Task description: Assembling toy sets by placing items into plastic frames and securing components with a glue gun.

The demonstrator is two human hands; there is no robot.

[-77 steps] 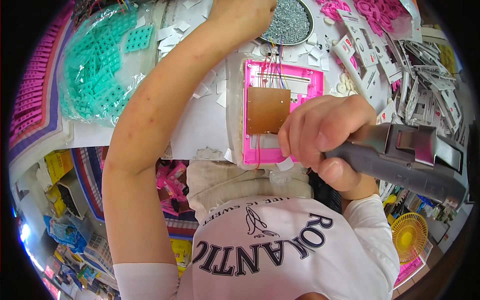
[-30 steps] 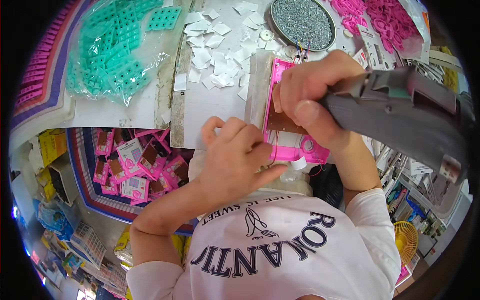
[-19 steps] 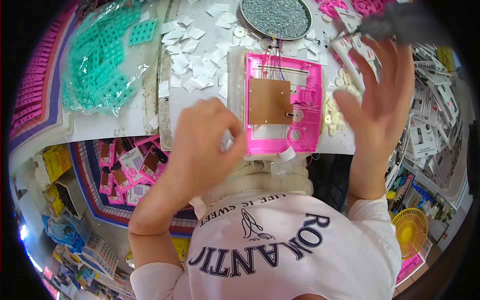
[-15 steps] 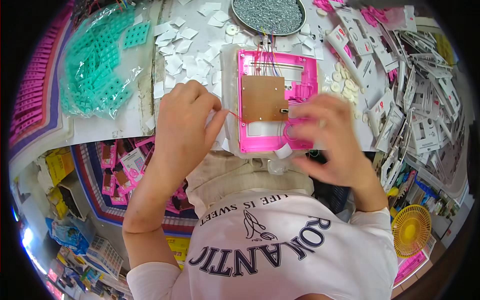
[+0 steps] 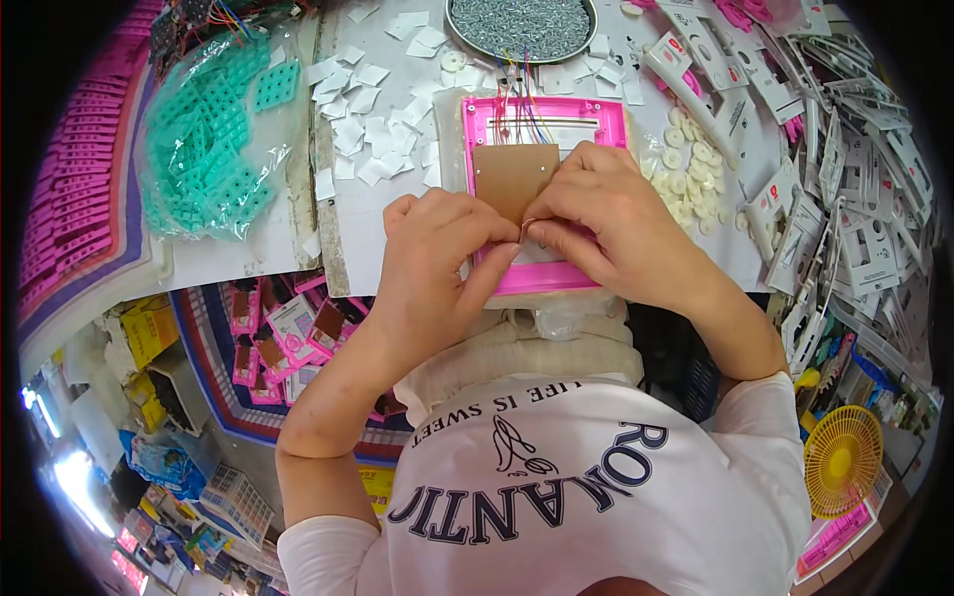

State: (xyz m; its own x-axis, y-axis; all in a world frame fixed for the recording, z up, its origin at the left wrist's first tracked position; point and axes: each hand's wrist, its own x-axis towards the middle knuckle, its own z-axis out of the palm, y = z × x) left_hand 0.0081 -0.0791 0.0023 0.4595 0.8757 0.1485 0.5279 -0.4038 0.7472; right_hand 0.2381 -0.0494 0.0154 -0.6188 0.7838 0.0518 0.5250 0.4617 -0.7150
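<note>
A pink plastic housing [image 5: 542,278] lies in front of me, a flat brown board [image 5: 512,177] set inside it. Thin red, blue and other coloured wires [image 5: 517,109] come out over its far edge. At the near edge of the board, my left hand [image 5: 447,248] pinches a thin reddish wire [image 5: 525,227] between thumb and forefinger. My right hand [image 5: 611,226] meets it there, thumb and fingertips closed on the same wire. The right fingers cover the right side of the housing, and the wire's ends are hidden by my fingertips.
A round metal dish of screws [image 5: 522,28] stands beyond the housing. White paper squares [image 5: 378,129] lie to the left, near a bag of teal pads [image 5: 209,149]. Right are cream discs [image 5: 691,174] and stacked white panels [image 5: 865,199]. A bin of pink units [image 5: 288,338] sits below left.
My left hand has moved right, over the housing, with the wire. My right hand, loosely open and blurred before, has come left to the board's near edge and closed beside the left.
</note>
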